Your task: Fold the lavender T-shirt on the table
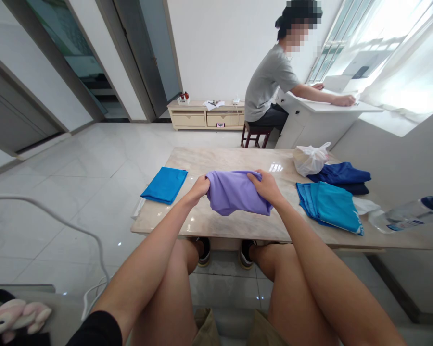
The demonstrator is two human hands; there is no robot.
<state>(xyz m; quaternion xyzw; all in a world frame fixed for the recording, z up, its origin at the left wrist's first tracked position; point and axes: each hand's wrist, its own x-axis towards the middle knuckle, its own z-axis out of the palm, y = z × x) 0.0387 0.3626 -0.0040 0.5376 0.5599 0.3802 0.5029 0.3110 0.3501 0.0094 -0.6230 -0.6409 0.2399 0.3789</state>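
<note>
A purple cloth [236, 192], bunched and folded over on itself, is stretched between my two hands above the table. My left hand [201, 187] grips its left edge, fingers curled round the fabric. On the opposite side my right hand [265, 185] pinches the upper right corner, thumb on top. The cloth's lower edge hangs loose towards me. A folded blue cloth [165, 185] lies flat to the left of my left hand. Right of my right hand sits a stack of folded turquoise cloths [330, 206]. Whether the purple cloth is a garment I cannot tell.
The marble-look table [180, 226] ends just before my knees. At its right are a white plastic bag [310, 159], dark blue folded cloths [342, 175] and a clear bottle [400, 216]. A person [270, 81] sits at a white desk [324, 108] beyond. A cable [75, 223] curves at left.
</note>
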